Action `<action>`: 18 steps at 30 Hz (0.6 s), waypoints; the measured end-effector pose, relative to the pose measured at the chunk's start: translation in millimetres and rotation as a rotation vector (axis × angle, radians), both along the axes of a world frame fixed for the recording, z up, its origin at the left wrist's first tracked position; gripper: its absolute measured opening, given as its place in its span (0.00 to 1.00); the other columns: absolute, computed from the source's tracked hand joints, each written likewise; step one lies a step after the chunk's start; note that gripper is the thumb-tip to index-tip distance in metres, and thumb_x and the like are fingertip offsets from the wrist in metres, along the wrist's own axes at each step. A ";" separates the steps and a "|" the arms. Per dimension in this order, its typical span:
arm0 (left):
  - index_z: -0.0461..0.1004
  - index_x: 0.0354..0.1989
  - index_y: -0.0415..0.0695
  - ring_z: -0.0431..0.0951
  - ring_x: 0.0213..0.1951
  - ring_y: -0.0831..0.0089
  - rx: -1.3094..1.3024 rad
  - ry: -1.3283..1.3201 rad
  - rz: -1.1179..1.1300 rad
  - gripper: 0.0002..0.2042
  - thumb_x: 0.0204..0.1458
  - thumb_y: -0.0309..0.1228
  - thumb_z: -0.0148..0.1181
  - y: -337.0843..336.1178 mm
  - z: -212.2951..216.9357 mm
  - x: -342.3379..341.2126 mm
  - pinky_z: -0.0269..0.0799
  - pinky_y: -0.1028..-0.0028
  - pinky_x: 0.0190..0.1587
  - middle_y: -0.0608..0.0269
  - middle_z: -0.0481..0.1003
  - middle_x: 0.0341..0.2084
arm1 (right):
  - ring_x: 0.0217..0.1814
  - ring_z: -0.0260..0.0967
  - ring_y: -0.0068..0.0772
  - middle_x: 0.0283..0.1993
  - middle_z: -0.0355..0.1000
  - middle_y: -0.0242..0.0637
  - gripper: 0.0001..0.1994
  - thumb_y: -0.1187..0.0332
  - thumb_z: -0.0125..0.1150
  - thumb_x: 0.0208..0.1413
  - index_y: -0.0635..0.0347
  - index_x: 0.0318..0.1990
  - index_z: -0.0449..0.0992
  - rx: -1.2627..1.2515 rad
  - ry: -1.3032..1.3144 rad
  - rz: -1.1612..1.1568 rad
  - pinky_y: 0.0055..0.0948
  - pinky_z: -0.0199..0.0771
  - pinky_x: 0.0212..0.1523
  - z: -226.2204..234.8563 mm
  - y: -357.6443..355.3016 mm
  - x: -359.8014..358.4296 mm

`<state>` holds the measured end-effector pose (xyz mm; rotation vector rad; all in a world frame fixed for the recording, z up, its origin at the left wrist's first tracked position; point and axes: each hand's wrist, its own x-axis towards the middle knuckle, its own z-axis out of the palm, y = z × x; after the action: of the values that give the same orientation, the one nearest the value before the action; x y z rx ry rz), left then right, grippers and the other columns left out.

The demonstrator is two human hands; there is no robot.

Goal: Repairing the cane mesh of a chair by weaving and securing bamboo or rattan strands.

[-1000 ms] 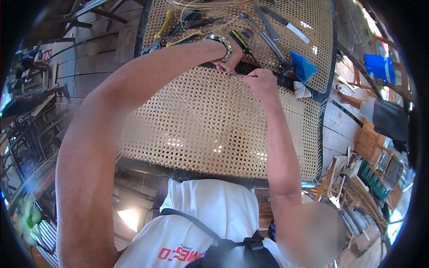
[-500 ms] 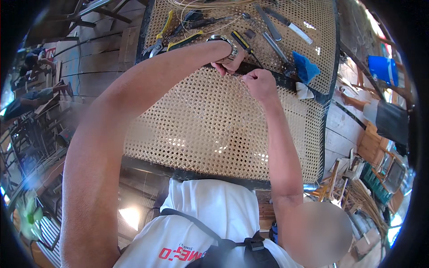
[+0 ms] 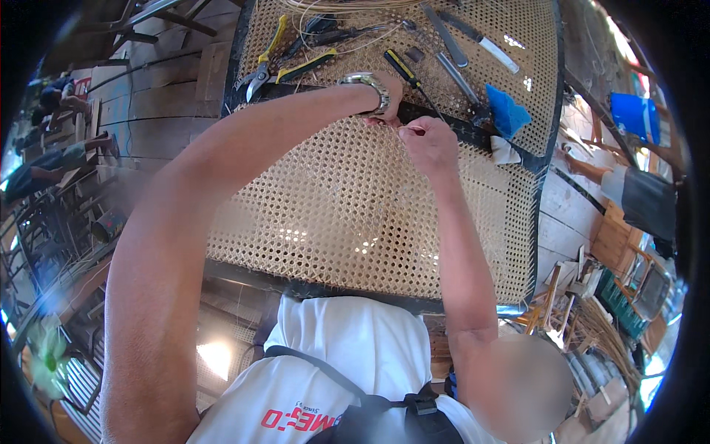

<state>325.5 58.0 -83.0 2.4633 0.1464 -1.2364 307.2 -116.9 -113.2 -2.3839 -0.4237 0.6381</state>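
A woven cane panel (image 3: 333,214) in a dark frame lies in front of me. At its far edge, by the dark middle rail (image 3: 473,135), both hands work close together. My left hand (image 3: 390,90), with a metal wristwatch (image 3: 373,95) on the wrist, bends down over the rail. Its fingertips are closed at the cane's edge and partly hidden by the hand. Just to the right, my right hand (image 3: 433,144) is closed in a pinch, thumb against the curled fingers. Anything between either hand's fingertips is too small to make out. A yellow-and-black screwdriver (image 3: 403,68) lies just beyond them.
Past the rail, a second cane panel (image 3: 510,96) carries yellow-handled snips (image 3: 260,72), a white-handled knife (image 3: 497,55), a file (image 3: 444,35), a metal rod-like tool (image 3: 460,80) and a blue cloth-like piece (image 3: 507,111). A blue bucket (image 3: 634,117) and another person's leg (image 3: 588,169) are at right.
My left hand has rolled over and shifted slightly right, closer to the right hand, so its fingers show less. My right hand stays pinched at nearly the same spot.
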 end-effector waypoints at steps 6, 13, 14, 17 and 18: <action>0.80 0.31 0.41 0.84 0.36 0.57 0.343 -0.566 -0.224 0.16 0.55 0.44 0.60 49.3 20.6 -18.0 0.79 0.58 0.39 0.52 0.82 0.32 | 0.42 0.76 0.45 0.37 0.76 0.43 0.08 0.63 0.62 0.53 0.57 0.34 0.81 -0.182 -0.236 -0.048 0.42 0.76 0.42 -4.3 13.9 -23.3; 0.79 0.38 0.46 0.81 0.34 0.59 0.218 -0.857 -0.232 0.14 0.57 0.45 0.61 89.5 36.3 -30.9 0.79 0.59 0.35 0.58 0.77 0.34 | 0.37 0.76 0.38 0.36 0.77 0.43 0.08 0.65 0.61 0.56 0.60 0.35 0.79 0.277 -0.098 -0.093 0.35 0.75 0.42 -8.5 -21.7 7.4; 0.79 0.39 0.47 0.80 0.35 0.60 0.096 -1.030 -0.566 0.12 0.56 0.43 0.62 82.7 15.2 -44.6 0.79 0.60 0.34 0.61 0.75 0.38 | 0.36 0.76 0.37 0.35 0.78 0.45 0.07 0.67 0.62 0.55 0.61 0.37 0.79 0.273 0.051 -0.144 0.32 0.75 0.41 -11.0 -19.7 14.9; 0.77 0.43 0.46 0.79 0.37 0.60 0.083 -0.737 -0.274 0.11 0.56 0.39 0.62 36.9 -16.9 -54.0 0.79 0.62 0.37 0.59 0.68 0.46 | 0.34 0.74 0.27 0.32 0.78 0.39 0.09 0.67 0.64 0.56 0.60 0.42 0.80 0.177 -0.018 0.004 0.26 0.74 0.40 8.0 -13.8 28.1; 0.77 0.42 0.46 0.80 0.37 0.59 0.100 -0.706 -0.246 0.12 0.57 0.40 0.62 32.3 -20.0 -54.4 0.78 0.61 0.39 0.58 0.70 0.44 | 0.35 0.75 0.29 0.34 0.78 0.39 0.10 0.68 0.66 0.55 0.61 0.43 0.80 0.210 -0.039 0.060 0.28 0.74 0.41 7.5 -12.0 31.2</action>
<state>271.1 90.3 -103.1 2.9043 -0.2975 -0.3764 338.3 -128.9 -105.6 -2.1935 -0.5531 0.5466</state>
